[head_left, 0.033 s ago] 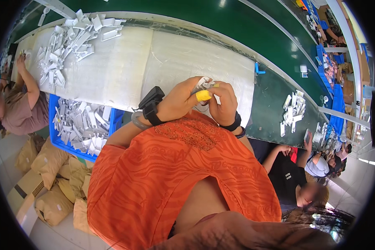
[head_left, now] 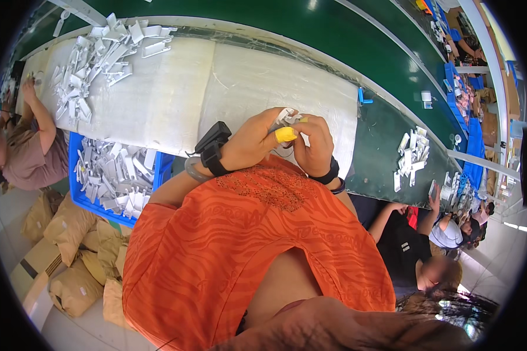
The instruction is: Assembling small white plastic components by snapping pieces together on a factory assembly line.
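Observation:
Close to my body, both hands meet over the near edge of the covered bench. My left hand (head_left: 249, 143) pinches a small white plastic part (head_left: 287, 116) from the left, and yellow finger tape (head_left: 286, 134) wraps its thumb. From the right, my right hand (head_left: 315, 145) has its bent fingers closed on the same part. A bit of yellow also shows at the right fingers. Most of the part is hidden behind fingers, so its full shape cannot be made out.
A heap of white plastic pieces (head_left: 102, 55) lies on the bench at far left. Below it, a blue crate (head_left: 112, 215) holds many more. A smaller pile (head_left: 413, 153) rests on the green surface at right. People work on both sides; brown packages (head_left: 76, 286) sit on the floor.

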A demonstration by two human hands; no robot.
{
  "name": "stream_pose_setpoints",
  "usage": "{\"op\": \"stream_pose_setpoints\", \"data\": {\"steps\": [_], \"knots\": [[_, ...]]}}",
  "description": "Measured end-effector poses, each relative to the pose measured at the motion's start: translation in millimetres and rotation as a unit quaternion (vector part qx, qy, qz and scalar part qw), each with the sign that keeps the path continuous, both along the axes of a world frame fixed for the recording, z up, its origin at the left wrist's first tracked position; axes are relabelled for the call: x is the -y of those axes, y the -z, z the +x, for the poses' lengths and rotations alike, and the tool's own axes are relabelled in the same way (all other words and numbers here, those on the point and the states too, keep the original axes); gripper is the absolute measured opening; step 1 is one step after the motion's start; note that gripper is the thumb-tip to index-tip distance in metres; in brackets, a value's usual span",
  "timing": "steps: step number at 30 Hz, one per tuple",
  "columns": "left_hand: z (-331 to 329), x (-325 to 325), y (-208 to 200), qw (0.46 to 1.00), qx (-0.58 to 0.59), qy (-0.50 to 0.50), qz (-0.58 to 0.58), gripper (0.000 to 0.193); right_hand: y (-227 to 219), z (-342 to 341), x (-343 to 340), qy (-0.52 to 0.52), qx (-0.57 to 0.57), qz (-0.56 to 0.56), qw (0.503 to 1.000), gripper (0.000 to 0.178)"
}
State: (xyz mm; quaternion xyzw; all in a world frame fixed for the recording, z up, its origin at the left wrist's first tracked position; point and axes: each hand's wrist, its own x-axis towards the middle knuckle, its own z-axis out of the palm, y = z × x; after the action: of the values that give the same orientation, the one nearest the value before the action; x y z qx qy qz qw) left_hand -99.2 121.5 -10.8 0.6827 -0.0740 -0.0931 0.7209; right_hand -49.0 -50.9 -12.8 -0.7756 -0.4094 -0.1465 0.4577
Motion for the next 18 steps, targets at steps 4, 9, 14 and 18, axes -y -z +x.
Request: {"op": "stream_pose_setpoints", "data": {"steps": [4, 9, 14, 18], "knots": [[0.3, -0.3, -7.1, 1.000, -0.018, -0.017, 0.005, 0.032, 0.2, 0.9, 1.3, -0.009, 0.000, -0.010, 1.000, 0.029], [-1.0, 0.9, 0.6, 0.999, 0.033, -0.018, 0.019, 0.035, -0.1, -1.2, 1.5, -0.006, 0.001, -0.017, 1.000, 0.029], [-1.6, 0.2, -12.2, 1.000, -0.011, -0.023, 0.018, 0.030, 3.5, -5.0, 2.3, 0.011, 0.004, -0.014, 1.000, 0.029], [-3.5, 0.5, -10.1, 0.999, -0.011, -0.028, 0.022, 0.029, 2.1, -8.9, -1.0, 0.015, 0.005, -0.009, 1.000, 0.029]]}}
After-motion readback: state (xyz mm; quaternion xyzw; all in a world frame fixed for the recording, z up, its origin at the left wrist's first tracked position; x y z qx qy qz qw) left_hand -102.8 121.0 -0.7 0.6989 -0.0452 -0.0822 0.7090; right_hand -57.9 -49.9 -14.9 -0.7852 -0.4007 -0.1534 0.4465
